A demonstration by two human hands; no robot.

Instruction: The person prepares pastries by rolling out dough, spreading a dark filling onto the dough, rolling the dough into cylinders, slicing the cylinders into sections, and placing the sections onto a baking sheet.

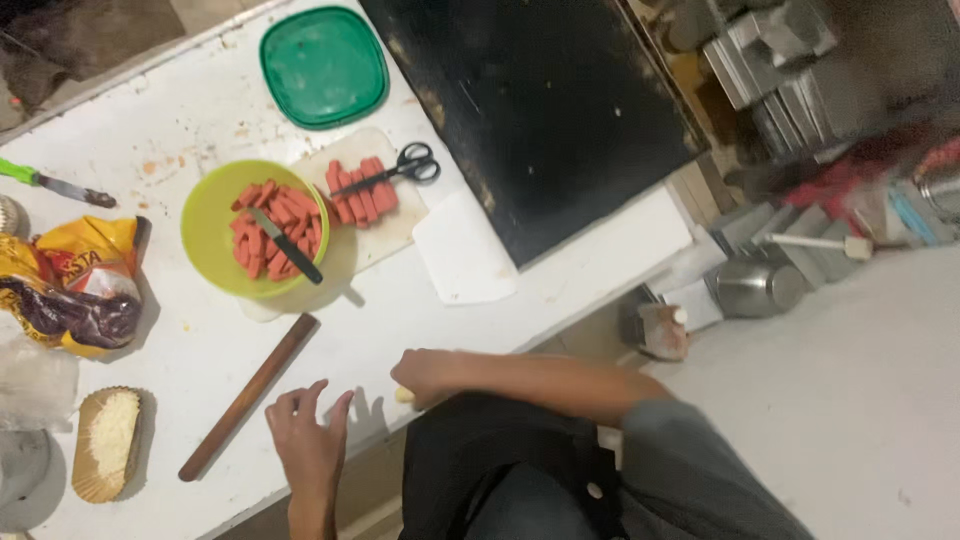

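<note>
At the near edge of the white worktop (200,130), the person's left hand (308,437) lies flat with its fingers spread and slightly lifted, holding nothing, just beside the lower end of a long brown wooden rolling stick (248,396) that lies slanted across the surface. The right hand (425,374) is curled loosely at the table edge with a small pale piece (404,396) showing under it; whether the fingers actually grip it I cannot tell. Farther back stands a round lime-green plastic bowl (205,215) filled with cut reddish sausage sticks (270,235), a black-handled knife (285,246) resting across them. Behind the bowl, a pale cutting board (385,240) carries a row of more sausage pieces (362,192) with black-handled scissors (400,167) lying on top. A square green plastic lid (324,66) sits near the far edge, beside a large black flat griddle plate (540,110). At the left are a yellow crumpled food bag (70,285), a green-handled knife (50,183) and a paper cup of white crumbs (108,440).
</note>
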